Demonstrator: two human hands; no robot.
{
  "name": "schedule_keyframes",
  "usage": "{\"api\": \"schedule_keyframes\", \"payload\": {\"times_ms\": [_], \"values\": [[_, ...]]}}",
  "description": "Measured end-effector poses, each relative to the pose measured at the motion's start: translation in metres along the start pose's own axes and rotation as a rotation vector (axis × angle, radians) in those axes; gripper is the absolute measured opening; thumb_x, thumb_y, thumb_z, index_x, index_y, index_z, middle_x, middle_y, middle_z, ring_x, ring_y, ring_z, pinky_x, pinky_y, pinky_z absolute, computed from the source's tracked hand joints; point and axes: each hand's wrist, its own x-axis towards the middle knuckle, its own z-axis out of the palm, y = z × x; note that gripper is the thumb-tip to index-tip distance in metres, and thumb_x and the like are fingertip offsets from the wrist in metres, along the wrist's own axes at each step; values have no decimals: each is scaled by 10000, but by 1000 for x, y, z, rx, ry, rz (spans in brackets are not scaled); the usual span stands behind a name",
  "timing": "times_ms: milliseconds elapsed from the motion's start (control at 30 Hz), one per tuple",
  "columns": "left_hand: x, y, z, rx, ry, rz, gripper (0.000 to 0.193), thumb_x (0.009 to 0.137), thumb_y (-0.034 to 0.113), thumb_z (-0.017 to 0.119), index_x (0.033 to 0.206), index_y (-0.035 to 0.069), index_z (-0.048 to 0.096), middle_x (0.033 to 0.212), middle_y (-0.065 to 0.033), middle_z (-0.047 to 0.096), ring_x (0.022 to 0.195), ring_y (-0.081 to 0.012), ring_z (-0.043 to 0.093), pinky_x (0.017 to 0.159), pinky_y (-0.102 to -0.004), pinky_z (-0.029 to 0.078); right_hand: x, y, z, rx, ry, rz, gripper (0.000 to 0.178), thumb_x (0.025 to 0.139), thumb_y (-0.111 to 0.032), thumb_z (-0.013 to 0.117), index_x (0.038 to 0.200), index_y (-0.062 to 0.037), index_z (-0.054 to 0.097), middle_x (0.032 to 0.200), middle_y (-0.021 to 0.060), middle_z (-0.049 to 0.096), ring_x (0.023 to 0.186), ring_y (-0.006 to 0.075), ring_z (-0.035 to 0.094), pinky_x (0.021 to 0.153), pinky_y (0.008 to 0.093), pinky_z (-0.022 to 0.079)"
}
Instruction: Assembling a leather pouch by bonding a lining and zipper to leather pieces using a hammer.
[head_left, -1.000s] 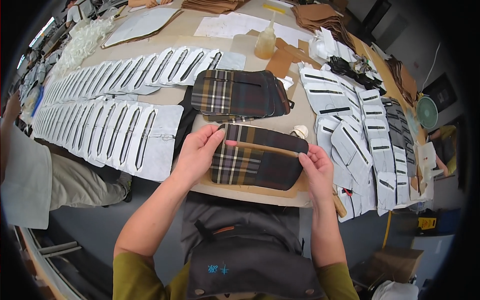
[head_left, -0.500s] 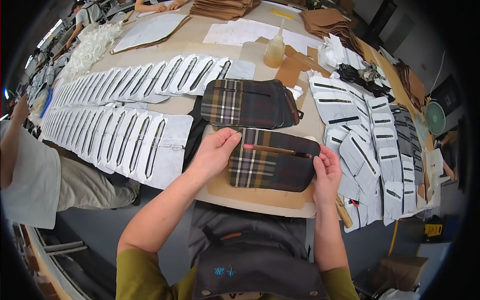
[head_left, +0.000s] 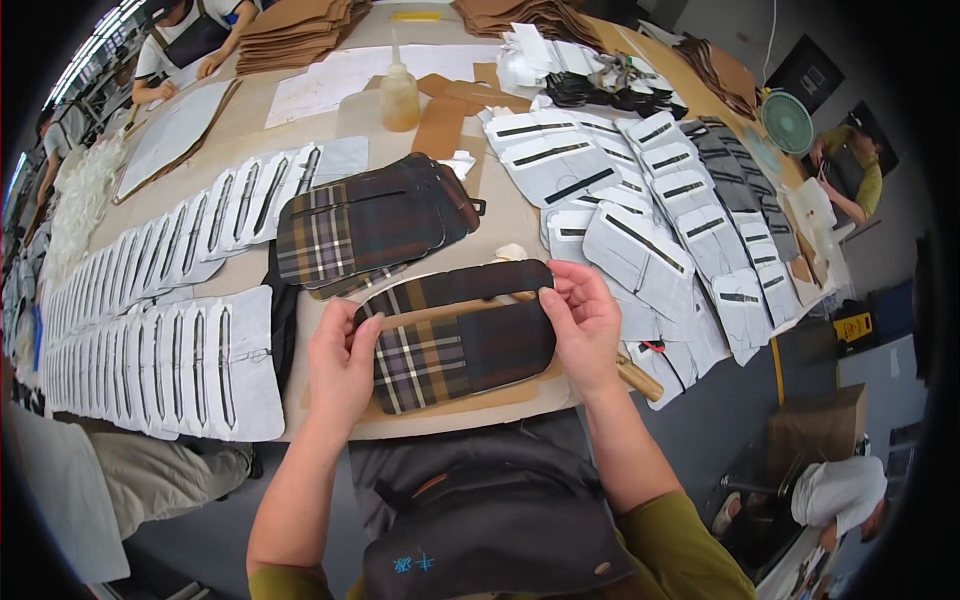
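Note:
Between my two hands is a plaid fabric panel [head_left: 430,365] with rounded corners and a long slot across its upper part, through which tan shows. My left hand [head_left: 342,350] pinches its left edge by the slot, thumb in front. At the upper right corner, my right hand [head_left: 583,320] grips it between thumb and fingers. The panel is tilted, just above a tan board [head_left: 400,424] at the table's near edge. Behind it lies a stack of similar plaid panels [head_left: 355,225]. A wooden handle [head_left: 640,378] lies right of my right hand.
Rows of white-backed slotted pieces [head_left: 245,370] cover the left; more white-backed pieces [head_left: 640,255] overlap on the right. A squeeze bottle [head_left: 400,98] of amber liquid stands at the back, near brown sheets [head_left: 295,38]. Another person [head_left: 190,45] works at the far left.
The view has swung right. My left hand has shifted along the panel's left edge to the slot's end, and the slot gapes wider. Both hands still hold the panel.

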Motion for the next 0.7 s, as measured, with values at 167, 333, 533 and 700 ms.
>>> {"api": "schedule_keyframes", "payload": {"times_ms": [167,333,533,700], "values": [[-4,-5,-1,17,-26,1,71,1020,54,617,1010,20,556,812,5,591,739,-43,508,641,-227,412,-5,2,-11,-48,17,10,309,1001,17,605,1310,17,585,1006,32,669,878,72,621,774,211,501],[-4,11,-3,-50,-44,-53,160,1050,107,584,1139,-24,609,970,-55,700,920,-95,673,788,-252,508,-10,9,-5,76,-23,83,335,987,39,613,1319,23,575,1056,67,693,915,91,659,819,230,531],[-15,12,6,-591,-38,-330,226,1093,180,520,1207,24,637,979,-45,741,838,-74,683,752,-238,568,-14,6,-10,67,-19,178,298,956,12,685,1240,42,603,985,59,707,891,92,670,812,235,543],[-32,16,3,-775,-6,-378,198,1084,180,552,1128,28,671,975,-11,704,878,-53,643,792,-231,536,-15,13,-12,7,-58,199,99,979,-38,686,1018,2,604,912,28,694,789,40,627,724,191,504]]}}
